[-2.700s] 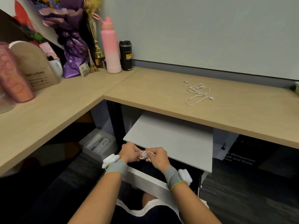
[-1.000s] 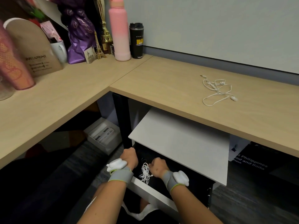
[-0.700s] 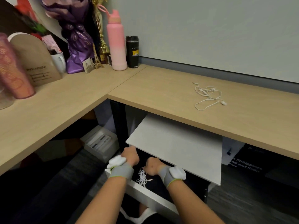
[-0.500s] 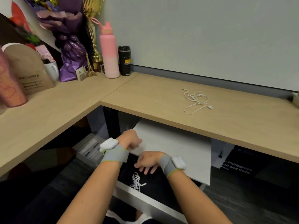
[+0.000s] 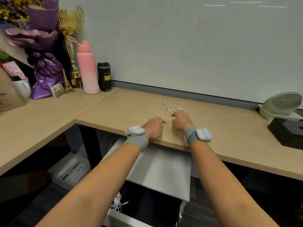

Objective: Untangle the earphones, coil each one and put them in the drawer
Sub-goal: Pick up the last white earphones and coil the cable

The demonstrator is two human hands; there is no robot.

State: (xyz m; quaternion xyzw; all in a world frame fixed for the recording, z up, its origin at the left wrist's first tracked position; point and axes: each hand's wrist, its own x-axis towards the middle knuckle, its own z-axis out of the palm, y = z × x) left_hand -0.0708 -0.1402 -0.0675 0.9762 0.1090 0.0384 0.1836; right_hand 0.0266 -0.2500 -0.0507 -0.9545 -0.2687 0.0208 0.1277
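Observation:
A loose white earphone (image 5: 170, 109) lies tangled on the wooden desk (image 5: 237, 136). My right hand (image 5: 181, 120) grips its cable near the bundle. My left hand (image 5: 154, 127) pinches a loop of the same cable just to the left. Below the desk, the drawer (image 5: 147, 222) stands pulled out. A coiled white earphone (image 5: 117, 202) lies inside it at the left, partly behind my left forearm.
At the back left corner stand a pink bottle (image 5: 87, 69), a black tumbler (image 5: 104, 77), a gold trophy (image 5: 70, 46), a purple bouquet (image 5: 42, 51) and a white mug (image 5: 22, 88). A black box (image 5: 288, 133) with a round device sits at the right.
Both hands let go of the coiled earphone in the drawer, rose to the desk top and took hold of the second earphone's cable. The view tilted up.

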